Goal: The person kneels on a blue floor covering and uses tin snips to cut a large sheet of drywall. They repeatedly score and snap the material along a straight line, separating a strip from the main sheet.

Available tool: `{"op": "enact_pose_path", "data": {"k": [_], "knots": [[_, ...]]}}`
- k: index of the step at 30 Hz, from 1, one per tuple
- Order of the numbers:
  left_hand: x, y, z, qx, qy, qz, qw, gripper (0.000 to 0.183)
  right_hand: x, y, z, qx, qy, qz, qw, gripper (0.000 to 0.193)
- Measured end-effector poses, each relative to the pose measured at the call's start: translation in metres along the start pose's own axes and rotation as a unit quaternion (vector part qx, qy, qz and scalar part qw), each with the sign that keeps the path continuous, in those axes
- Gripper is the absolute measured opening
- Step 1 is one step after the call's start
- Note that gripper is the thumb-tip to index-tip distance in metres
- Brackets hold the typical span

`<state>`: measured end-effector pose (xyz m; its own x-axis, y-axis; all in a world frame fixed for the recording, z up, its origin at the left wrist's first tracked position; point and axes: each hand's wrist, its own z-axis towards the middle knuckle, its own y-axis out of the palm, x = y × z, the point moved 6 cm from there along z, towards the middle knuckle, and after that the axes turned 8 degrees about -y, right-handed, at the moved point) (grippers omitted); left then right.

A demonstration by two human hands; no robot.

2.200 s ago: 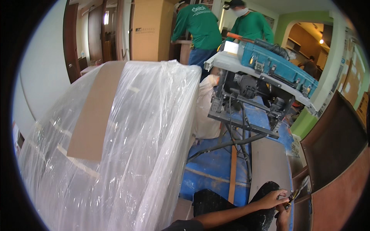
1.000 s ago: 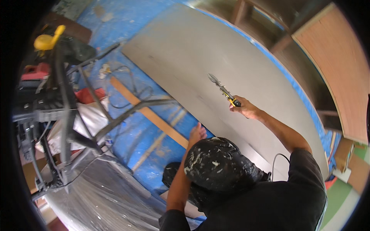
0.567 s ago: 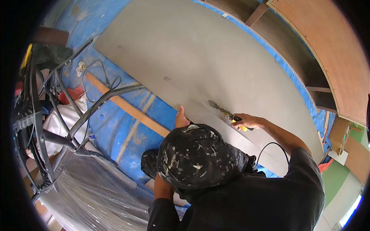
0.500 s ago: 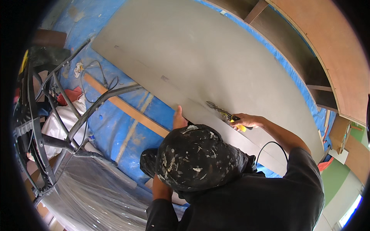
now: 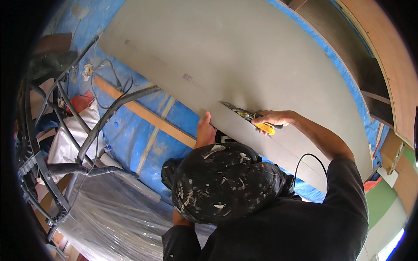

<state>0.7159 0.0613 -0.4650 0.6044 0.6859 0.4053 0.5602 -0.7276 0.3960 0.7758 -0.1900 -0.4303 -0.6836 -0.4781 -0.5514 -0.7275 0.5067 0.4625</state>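
A large grey sheet point(image 5: 261, 56) slants across the view. My right hand point(image 5: 273, 118) is closed round the yellow and black handles of a pair of snips point(image 5: 244, 114). Their dark blades lie at a slit in the sheet, pointing to the far left. From the handles a straight seam runs along the sheet to the near right. At the sheet's near edge, left of the snips, my left hand point(image 5: 205, 131) grips the border, its thumb raised; the other fingers are mostly hidden. My paint-spattered black trouser knee point(image 5: 222, 182) covers part of the nearby area.
Blue sheeting point(image 5: 126, 143) covers the floor, with a wooden strip point(image 5: 152, 119) on it. A black tubular frame point(image 5: 117, 104) and clear plastic wrap point(image 5: 113, 213) stand at the left. A wooden cabinet point(image 5: 383, 48) curves along the far right. A black cable point(image 5: 313, 155) loops near my right arm.
My right hand and the snips have moved farther away and left along the sheet. The blades now sit deeper at the slit. My left hand still holds the edge. The view has shifted slightly.
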Motion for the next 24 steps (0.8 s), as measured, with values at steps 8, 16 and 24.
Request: {"op": "enact_pose_path", "data": {"k": [8, 16, 24], "knots": [[-0.011, -0.002, -0.002, -0.058, -0.058, -0.101, 0.991, 0.044, -0.03, 0.006, 0.0, -0.044, -0.01, 0.014, 0.999, 0.053], [-0.011, -0.006, -0.001, -0.01, -0.06, -0.04, 0.997, 0.044, -0.017, 0.017, 0.014, 0.054, -0.02, -0.056, 0.997, 0.045], [-0.016, -0.002, -0.004, -0.008, -0.079, -0.025, 0.996, 0.05, -0.007, 0.014, 0.021, 0.127, -0.03, -0.242, 0.962, 0.039]]}}
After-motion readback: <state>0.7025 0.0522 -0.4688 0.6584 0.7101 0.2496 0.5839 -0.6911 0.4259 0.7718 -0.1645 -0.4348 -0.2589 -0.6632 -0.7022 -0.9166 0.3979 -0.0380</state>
